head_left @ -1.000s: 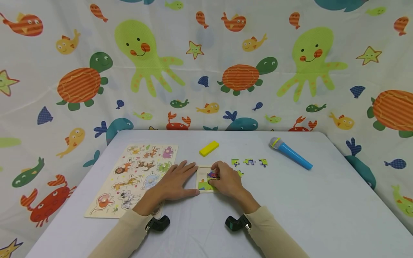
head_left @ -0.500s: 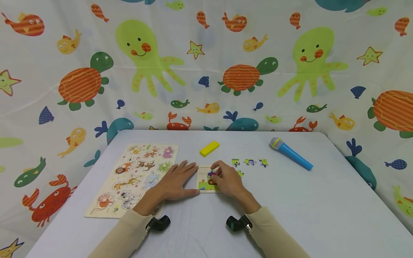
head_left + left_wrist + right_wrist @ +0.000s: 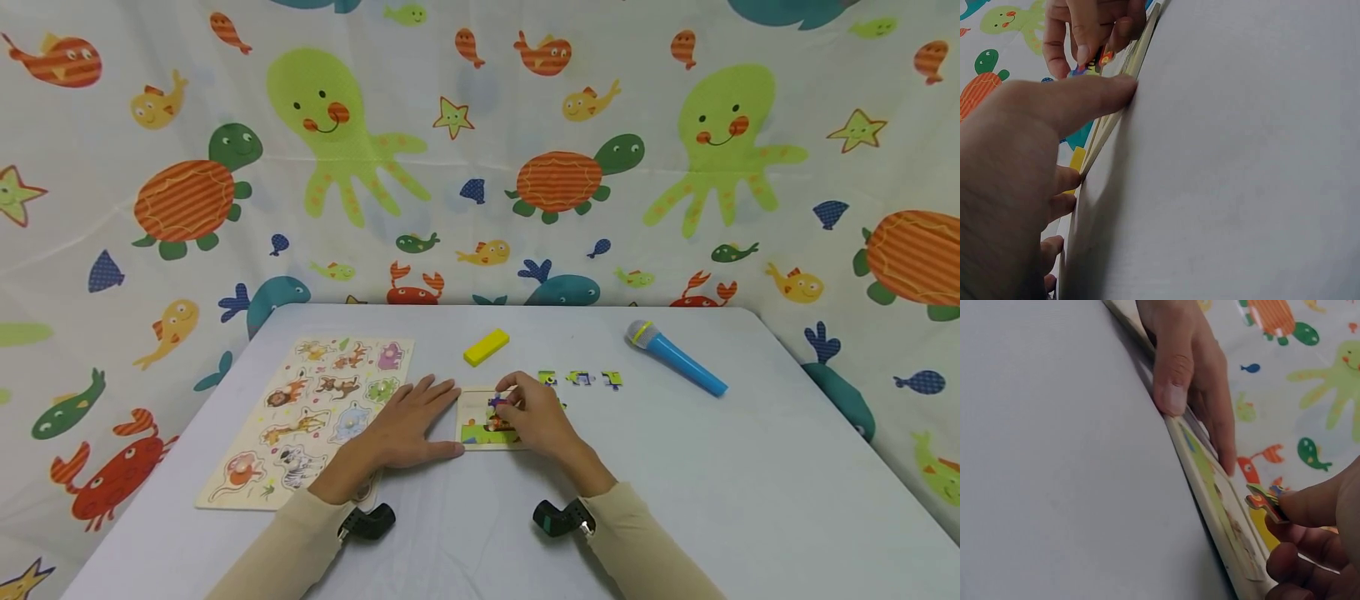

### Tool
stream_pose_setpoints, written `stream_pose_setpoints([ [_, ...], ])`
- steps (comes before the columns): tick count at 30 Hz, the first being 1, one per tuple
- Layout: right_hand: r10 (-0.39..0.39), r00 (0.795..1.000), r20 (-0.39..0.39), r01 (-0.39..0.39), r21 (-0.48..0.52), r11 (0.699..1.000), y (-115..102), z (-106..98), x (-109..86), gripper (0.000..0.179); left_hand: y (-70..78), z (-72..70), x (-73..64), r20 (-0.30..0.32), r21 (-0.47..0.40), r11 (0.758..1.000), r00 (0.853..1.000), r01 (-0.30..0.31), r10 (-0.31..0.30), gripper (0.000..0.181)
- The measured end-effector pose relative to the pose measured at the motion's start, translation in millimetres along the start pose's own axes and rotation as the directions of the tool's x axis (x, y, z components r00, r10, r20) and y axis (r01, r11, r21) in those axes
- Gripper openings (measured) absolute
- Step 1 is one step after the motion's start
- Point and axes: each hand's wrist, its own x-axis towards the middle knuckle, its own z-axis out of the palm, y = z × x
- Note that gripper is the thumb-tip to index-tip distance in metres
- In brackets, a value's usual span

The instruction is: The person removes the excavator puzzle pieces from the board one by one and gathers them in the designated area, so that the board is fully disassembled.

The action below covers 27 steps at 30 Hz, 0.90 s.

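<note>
My left hand (image 3: pixel 412 421) lies with its fingers spread beside a small wooden jigsaw board (image 3: pixel 472 403). Its thumb and fingertips touch the board's left edge, as the left wrist view also shows. Over the board's right half is my right hand (image 3: pixel 546 421), pinching a colourful jigsaw piece (image 3: pixel 1265 501) between thumb and fingers. In the right wrist view that piece is tilted and lifted off the board. Green and orange printed pieces (image 3: pixel 478 433) lie along the board's lower part. The hand hides the board's right side.
Several loose jigsaw pieces (image 3: pixel 580 377) lie right of the board, one partly behind the right hand. A yellow block (image 3: pixel 486 347) stands behind it. A blue toy microphone (image 3: pixel 682 358) lies at the right, and a wooden animal puzzle (image 3: pixel 322 408) partly under the left forearm.
My right hand has shifted slightly right, with the jigsaw piece in its fingers. More of the board's lower part shows. The left hand has stayed in place.
</note>
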Motion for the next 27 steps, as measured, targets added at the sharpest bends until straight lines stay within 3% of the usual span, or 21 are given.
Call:
stream_pose_setpoints([
  [8,0.113,0.993,-0.037,-0.111,0.058,0.992,7,-24,2.1,0.021,-0.5,1.1,-1.0,-0.007,0.003,1.000,1.000,-0.005,0.005,0.094],
  [17,0.123,0.992,0.021,-0.125,0.121,0.985,25,-57,5.4,0.021,-0.6,1.2,-2.1,-0.009,-0.011,1.000,1.000,-0.009,0.008,0.093],
  [27,0.247,0.968,0.051,-0.252,0.100,0.963,46,-91,3.3,0.018,0.8,-1.0,-2.1,-0.009,0.003,1.000,1.000,-0.006,0.006,0.093],
])
